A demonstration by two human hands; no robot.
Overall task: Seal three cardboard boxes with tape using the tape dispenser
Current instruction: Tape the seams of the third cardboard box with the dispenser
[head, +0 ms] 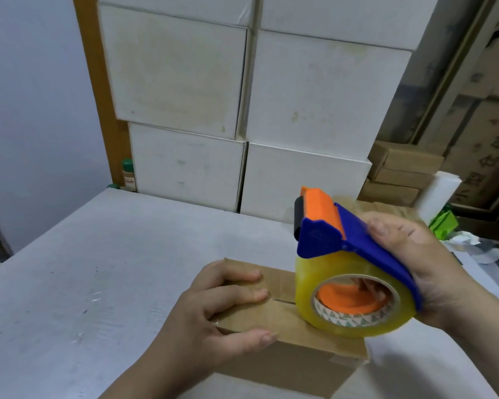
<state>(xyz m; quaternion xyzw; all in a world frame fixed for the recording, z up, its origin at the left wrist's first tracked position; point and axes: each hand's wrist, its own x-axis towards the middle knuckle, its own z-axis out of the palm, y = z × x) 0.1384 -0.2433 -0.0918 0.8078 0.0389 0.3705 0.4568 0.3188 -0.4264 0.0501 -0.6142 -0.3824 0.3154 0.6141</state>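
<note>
A small brown cardboard box [283,338] sits on the white table [92,272] in front of me, its top flaps closed with a seam between them. My left hand [213,315] rests on the box's left end, fingers flat on the flaps and thumb along the near edge. My right hand [421,272] grips a blue and orange tape dispenser [346,246] carrying a roll of clear yellowish tape [355,298]. The roll sits on the box top over the seam, right of my left hand.
Stacked white boxes [242,110] form a wall at the table's back. Small brown boxes [401,174] are piled at the back right, beside a green packet [444,223] and crumpled paper. A spice bottle [128,174] stands at the back left.
</note>
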